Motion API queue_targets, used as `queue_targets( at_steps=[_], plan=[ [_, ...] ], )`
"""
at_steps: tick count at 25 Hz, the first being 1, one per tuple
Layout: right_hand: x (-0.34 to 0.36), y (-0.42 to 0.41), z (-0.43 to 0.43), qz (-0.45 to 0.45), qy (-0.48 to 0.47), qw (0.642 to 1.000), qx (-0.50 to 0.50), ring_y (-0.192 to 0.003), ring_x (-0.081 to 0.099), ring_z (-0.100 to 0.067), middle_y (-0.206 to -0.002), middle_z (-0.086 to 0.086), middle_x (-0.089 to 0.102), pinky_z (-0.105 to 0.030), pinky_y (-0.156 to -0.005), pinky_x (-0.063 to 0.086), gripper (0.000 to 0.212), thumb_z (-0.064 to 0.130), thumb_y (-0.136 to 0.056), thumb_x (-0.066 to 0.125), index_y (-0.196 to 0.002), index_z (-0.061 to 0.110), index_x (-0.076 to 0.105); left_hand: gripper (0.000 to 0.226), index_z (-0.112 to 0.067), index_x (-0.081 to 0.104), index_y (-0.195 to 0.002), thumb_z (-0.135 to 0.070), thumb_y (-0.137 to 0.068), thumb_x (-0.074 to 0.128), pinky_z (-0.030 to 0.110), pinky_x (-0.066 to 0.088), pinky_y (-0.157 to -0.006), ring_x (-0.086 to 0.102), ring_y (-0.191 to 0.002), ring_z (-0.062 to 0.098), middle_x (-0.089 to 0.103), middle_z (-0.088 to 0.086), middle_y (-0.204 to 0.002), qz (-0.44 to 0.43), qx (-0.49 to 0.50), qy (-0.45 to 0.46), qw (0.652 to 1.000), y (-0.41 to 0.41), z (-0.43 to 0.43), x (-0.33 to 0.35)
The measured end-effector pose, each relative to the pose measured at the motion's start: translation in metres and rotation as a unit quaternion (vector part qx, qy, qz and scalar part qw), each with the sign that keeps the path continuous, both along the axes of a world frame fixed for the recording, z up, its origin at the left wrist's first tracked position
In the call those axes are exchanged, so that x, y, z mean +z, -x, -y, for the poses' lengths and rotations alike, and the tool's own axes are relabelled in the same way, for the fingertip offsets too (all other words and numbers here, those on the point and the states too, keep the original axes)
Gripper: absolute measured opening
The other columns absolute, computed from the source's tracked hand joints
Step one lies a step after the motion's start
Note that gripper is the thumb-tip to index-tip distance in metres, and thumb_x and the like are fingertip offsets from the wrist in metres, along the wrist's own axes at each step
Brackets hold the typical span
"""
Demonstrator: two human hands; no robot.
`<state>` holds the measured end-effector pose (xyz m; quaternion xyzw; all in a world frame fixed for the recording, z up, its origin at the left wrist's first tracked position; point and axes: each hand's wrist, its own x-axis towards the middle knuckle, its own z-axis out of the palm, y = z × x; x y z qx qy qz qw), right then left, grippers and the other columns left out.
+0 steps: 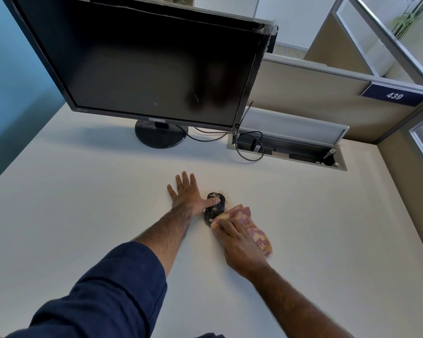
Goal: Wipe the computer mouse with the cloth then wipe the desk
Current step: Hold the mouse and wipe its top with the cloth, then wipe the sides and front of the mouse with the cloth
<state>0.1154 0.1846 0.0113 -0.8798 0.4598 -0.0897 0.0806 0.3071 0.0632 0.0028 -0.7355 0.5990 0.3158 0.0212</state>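
Mouse: black plastic computer mouse [215,209], our left hand [190,194] flat, thumb pinning it.
Cloth: pink-and-yellow patterned cloth [250,228], pressed under our right hand [238,245] against mouse.

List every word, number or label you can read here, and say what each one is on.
"439": white digits on the dark blue plate fixed to the partition wall at right.
Monitor: small marks at the top right bezel corner and a sticker on the stand neck, too small to read.
Computer mouse: a small label near its lower edge, unreadable.
Plug in the cable tray: a white tag, too blurred to read.
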Motion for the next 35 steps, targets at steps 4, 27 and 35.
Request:
queue_targets(
  at_steps=[4, 27, 35],
  plan=[
    [0.009, 0.010, 0.011, 0.067, -0.034, 0.997, -0.032, -0.118, 0.047, -0.019, -0.128, 0.001, 0.060, -0.034, -0.099, 0.047, 0.038, 0.002, -0.091, 0.055, -0.124, 0.016, 0.067, 0.132, -0.016, -0.015, -0.161, -0.088, -0.075, 0.055, 0.059, -0.017, -0.119, -0.027, -0.153, 0.030, -0.028, 0.010, -0.167, -0.004, 0.001, 0.001, 1.000, -0.001, 0.000, 0.002],
    [0.000, 0.012, -0.005, 0.150, -0.043, 0.981, -0.113, -0.119, 0.054, -0.018, -0.125, 0.003, 0.063, -0.022, -0.104, 0.038, 0.034, -0.002, -0.092, 0.062, -0.119, 0.016, 0.072, 0.127, -0.015, -0.013, -0.162, -0.083, -0.079, 0.057, 0.060, -0.014, -0.121, -0.025, -0.154, 0.029, -0.026, 0.009, -0.168, -0.018, -0.020, 0.035, 0.999, -0.001, 0.000, 0.002],
    [0.022, 0.008, 0.024, 0.436, -0.160, 0.799, -0.381, -0.094, 0.064, 0.010, -0.125, 0.020, 0.057, -0.011, -0.054, 0.052, 0.019, 0.042, -0.100, 0.060, -0.115, 0.041, 0.071, 0.140, -0.022, -0.015, -0.161, -0.095, -0.063, 0.054, 0.057, -0.016, -0.119, -0.027, -0.154, 0.023, -0.027, 0.003, -0.168, -0.031, -0.045, 0.074, 0.996, -0.013, -0.028, -0.018]
  ],
)
